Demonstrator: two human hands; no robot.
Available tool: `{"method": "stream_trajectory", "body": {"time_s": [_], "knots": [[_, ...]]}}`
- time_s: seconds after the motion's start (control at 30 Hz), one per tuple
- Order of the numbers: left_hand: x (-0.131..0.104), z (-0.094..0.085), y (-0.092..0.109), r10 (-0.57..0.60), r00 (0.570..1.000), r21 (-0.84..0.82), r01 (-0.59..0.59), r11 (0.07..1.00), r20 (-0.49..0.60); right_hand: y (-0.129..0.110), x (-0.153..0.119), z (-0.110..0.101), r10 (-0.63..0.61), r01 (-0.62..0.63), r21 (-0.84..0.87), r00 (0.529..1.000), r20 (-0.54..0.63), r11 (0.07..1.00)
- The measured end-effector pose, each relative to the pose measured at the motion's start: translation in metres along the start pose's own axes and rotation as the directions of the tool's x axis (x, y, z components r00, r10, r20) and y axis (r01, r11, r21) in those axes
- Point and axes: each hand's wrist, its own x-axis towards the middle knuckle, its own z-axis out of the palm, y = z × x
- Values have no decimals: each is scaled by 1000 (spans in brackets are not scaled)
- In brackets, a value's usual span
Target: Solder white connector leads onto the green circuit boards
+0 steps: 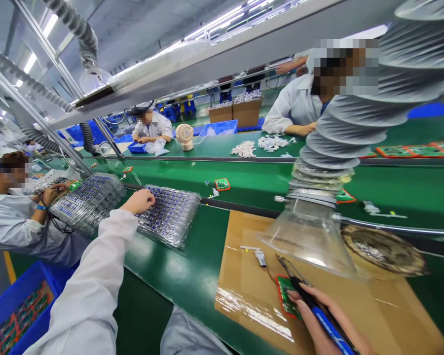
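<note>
My left hand [139,201] is stretched out over a clear plastic tray [166,212] filled with rows of small blue and silver parts. Its fingers are pinched together at the tray's far left part; what they hold, if anything, is hidden. A blue and black soldering iron [320,310] lies in my right hand [321,325], its metal tip pointing up and left. Under that hand, the fingers touch a green circuit board [285,291] with a red-orange edge. Thin wires run from the board to a small grey-white connector part [260,258] on the brown work mat [240,281].
A clear fume hood [311,241] on a ribbed duct [333,133] hangs over the mat, beside a round dish [385,249] holding silvery bits. Another tray stack [91,197] stands left, near a co-worker [11,212]. On the green conveyor lies a board [222,184].
</note>
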Motion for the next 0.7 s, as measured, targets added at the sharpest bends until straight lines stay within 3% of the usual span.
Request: {"method": "stream_trajectory", "body": {"time_s": [0.1,0.13,0.17,0.2,0.27,0.37,0.43,0.57,0.7], "knots": [[-18,-1,34,19,992,-228,-47,973,-126,-3,-1,3,-21,21,26,1000,-14,999],[-28,3,54,10,983,-386,-81,919,-182,-2,0,3,-28,28,33,1000,-7,999],[-38,8,78,-4,977,-576,-122,808,-211,1,1,3,-36,35,41,999,8,999],[-50,15,105,5,982,-712,-139,688,-187,4,3,3,-48,47,58,999,25,997],[-76,35,164,136,991,-838,-63,541,13,11,5,2,-70,64,82,995,72,995],[-107,74,242,383,894,-886,34,462,234,19,5,1,-111,97,125,988,111,987],[-118,99,278,421,855,-910,126,395,302,19,1,0,-132,117,175,988,76,978],[-122,129,311,448,821,-927,247,282,355,5,-8,2,-132,124,301,991,5,946],[-125,132,317,436,822,-921,255,294,366,-8,-11,5,-78,89,378,996,-45,922]]}}
